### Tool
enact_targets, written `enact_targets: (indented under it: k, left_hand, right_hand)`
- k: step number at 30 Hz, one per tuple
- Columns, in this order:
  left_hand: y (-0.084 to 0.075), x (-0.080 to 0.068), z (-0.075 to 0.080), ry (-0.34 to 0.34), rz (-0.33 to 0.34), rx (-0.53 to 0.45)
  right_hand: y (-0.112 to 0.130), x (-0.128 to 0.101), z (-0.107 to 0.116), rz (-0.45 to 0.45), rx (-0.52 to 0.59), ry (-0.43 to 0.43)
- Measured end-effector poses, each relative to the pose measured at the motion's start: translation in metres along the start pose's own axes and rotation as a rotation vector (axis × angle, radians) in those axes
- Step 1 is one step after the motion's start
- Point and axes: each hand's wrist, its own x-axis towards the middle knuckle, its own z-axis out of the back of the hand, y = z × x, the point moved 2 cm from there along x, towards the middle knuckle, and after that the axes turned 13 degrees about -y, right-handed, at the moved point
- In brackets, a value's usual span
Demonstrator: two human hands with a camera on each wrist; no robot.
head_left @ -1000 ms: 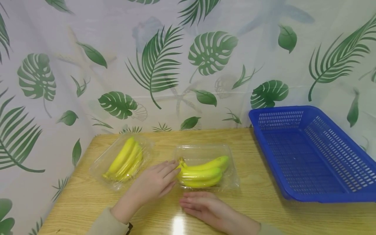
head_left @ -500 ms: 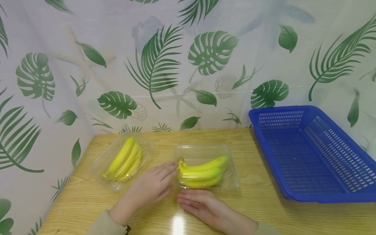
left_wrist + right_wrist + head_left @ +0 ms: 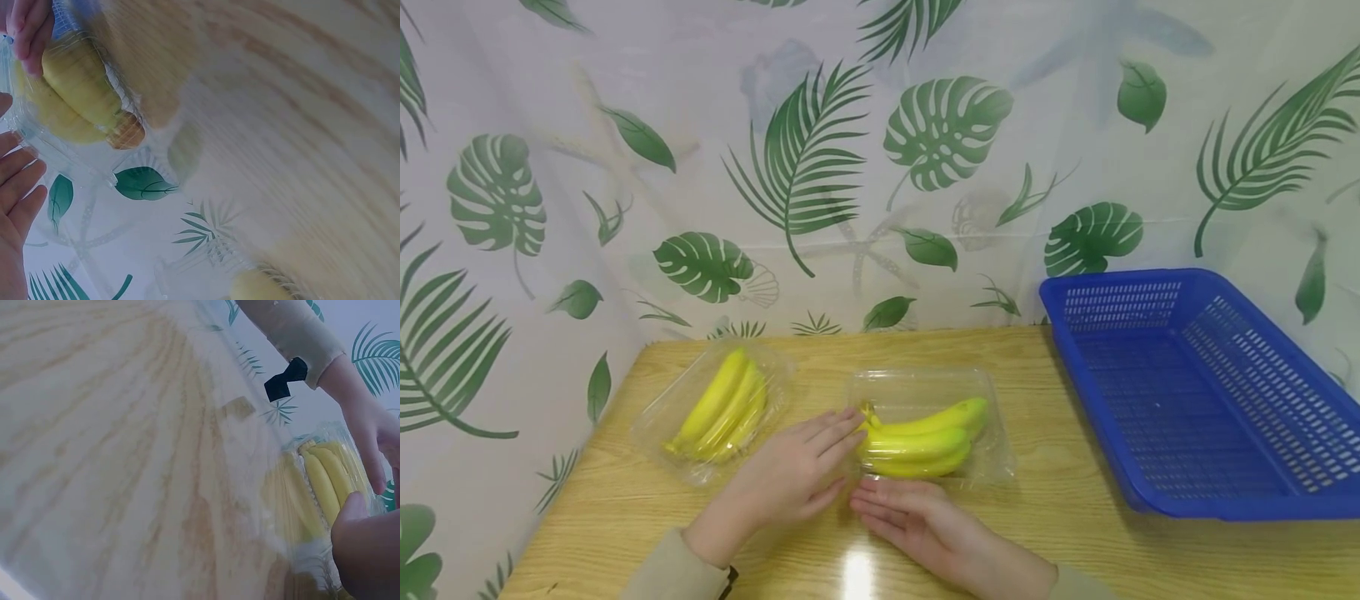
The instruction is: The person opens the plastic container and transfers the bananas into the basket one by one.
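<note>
Light wooden table (image 3: 1075, 550) fills the lower view, leaf-print curtain (image 3: 820, 150) behind it at 12 o'clock. Large blue perforated plastic basket (image 3: 1195, 392) sits at 3 o'clock on the table, well apart from both hands. Clear plastic clamshell box with a yellow banana bunch (image 3: 925, 437) lies mid-table, stem end pointing to 9 o'clock. Second clear plastic box of yellow bananas (image 3: 718, 408) lies at 9 o'clock of the first, near it but apart, angled toward 1 o'clock.

Left hand (image 3: 793, 479) rests flat at the 9 o'clock end of the middle box, fingers straight and spread, fingertips touching the box edge by the banana stem; nothing pinched. Right hand (image 3: 913, 521) lies at 6 o'clock of the same box, palm turned up-inward, fingers straight and together, fingertips against the near wall of the box; not curled round it. The left wrist view shows the box with bananas (image 3: 75, 94) close up, right-hand fingers (image 3: 28, 28) on its edge. The right wrist view is blurred; bananas (image 3: 325, 481) and the left hand (image 3: 375, 434) show. Beige sleeves on both arms.
</note>
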Motion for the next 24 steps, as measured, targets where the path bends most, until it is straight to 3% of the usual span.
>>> enact_targets:
  k: [24]
  left_hand:
    - [0.0018,0.0029,0.0016,-0.029,-0.004,-0.048]
  right_hand:
    - [-0.0041,0.0002,0.0006,0.024,0.024,-0.010]
